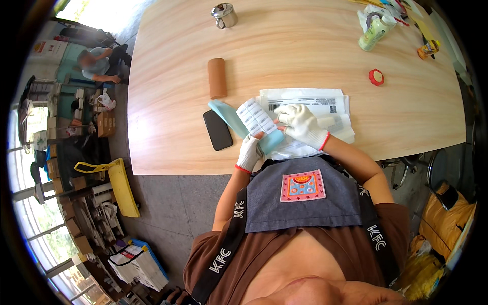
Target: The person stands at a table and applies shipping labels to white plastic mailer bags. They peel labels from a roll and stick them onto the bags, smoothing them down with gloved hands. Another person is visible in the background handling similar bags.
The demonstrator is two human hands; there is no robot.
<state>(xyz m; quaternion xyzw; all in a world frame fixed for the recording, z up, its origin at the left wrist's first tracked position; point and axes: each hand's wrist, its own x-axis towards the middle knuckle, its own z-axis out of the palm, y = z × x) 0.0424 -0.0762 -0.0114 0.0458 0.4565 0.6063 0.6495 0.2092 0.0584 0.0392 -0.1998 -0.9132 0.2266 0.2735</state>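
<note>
Where fingers [260,135] overlap, label sheet [255,118] hidden, illegible

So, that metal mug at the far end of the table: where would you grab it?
I'd take the metal mug by its handle, coming from the person's side of the table. The mug stands upright and its handle sticks out toward the person, so it looks easiest to reach there. The lid may be loose, so I wouldn't lift by that.

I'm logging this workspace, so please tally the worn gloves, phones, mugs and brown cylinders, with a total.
Gloves: 2
Phones: 1
Mugs: 1
Cylinders: 1
Total: 5
</note>
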